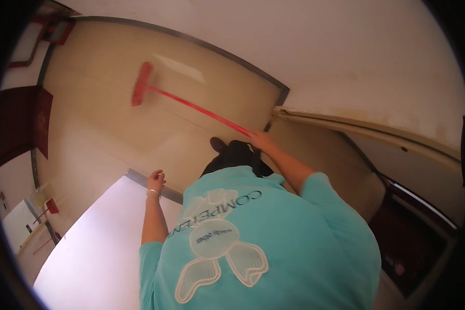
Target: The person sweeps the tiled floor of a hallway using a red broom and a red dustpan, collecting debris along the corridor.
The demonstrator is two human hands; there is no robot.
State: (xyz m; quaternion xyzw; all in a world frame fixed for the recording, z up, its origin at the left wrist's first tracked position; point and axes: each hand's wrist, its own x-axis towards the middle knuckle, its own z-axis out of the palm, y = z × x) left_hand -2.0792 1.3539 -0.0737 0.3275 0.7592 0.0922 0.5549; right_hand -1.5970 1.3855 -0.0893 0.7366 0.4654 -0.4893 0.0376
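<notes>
My right hand (260,140) grips the upper end of a red broom handle (205,111), close in front of my body. The handle runs out to the far left, down to the red broom head (142,84), which is slightly blurred and rests on the beige floor (100,112). My left hand (156,180), with a bracelet at the wrist, holds nothing. Its fingers are loosely bent, near a white wall corner with a grey skirting strip (137,177). The tip of one dark shoe (217,144) shows ahead of my black trousers.
A white wall (333,50) with grey skirting borders the floor ahead. To the right, a cream door edge (372,131) juts out. Dark red furniture (19,120) stands at the left, and another dark red piece (407,244) at the lower right. Bright light patches fall on the floor.
</notes>
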